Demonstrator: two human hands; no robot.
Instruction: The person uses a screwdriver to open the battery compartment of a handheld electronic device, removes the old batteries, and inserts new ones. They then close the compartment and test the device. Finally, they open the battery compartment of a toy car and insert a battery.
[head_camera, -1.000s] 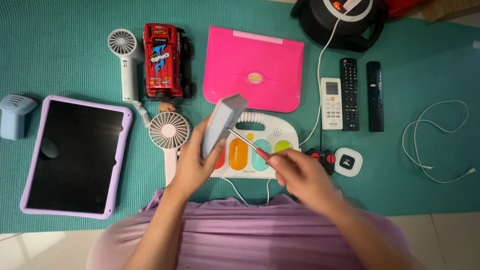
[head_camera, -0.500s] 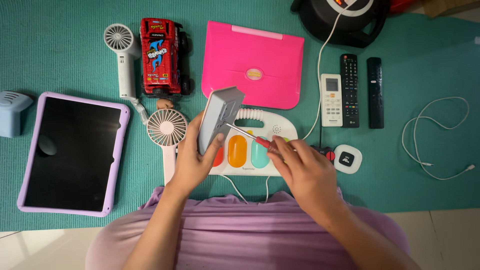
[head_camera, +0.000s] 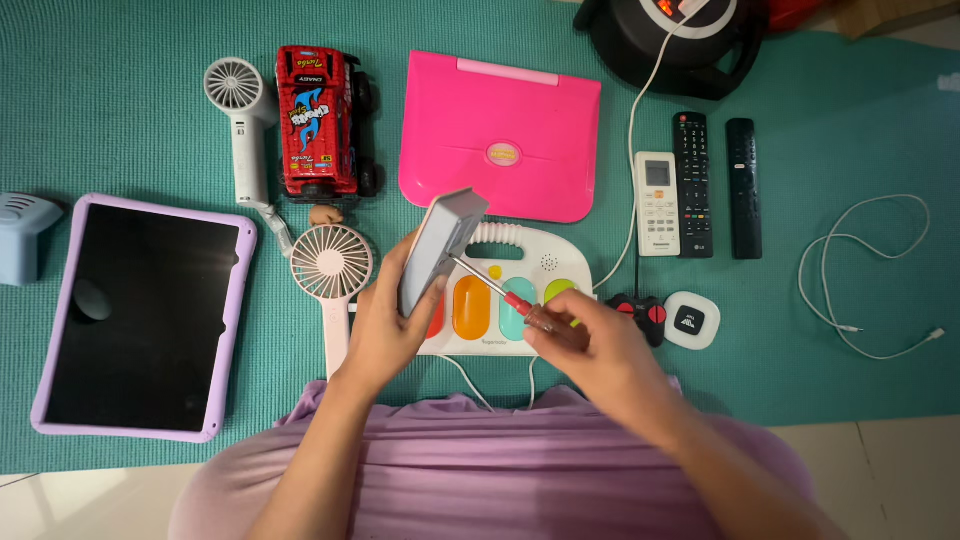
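Note:
My left hand (head_camera: 385, 320) holds a flat grey rectangular device (head_camera: 437, 243) tilted up on end above a white toy keyboard (head_camera: 520, 268) with coloured keys. My right hand (head_camera: 590, 345) grips a small screwdriver (head_camera: 495, 290) with a red and dark handle. Its metal tip touches the grey device near its lower edge. Both hands hover over the toy keyboard, just in front of my lilac shirt.
On the teal mat lie a tablet in a lilac case (head_camera: 140, 315), a pink hand fan (head_camera: 330, 270), a white hand fan (head_camera: 240, 110), a red toy truck (head_camera: 315, 120), a pink toy laptop (head_camera: 500, 135), three remotes (head_camera: 695, 185), a white cable (head_camera: 860, 270) and a black round appliance (head_camera: 670, 35).
The view has shifted slightly. The screwdriver tip has stayed at the grey device while my right hand moved a little; the device is still held upright.

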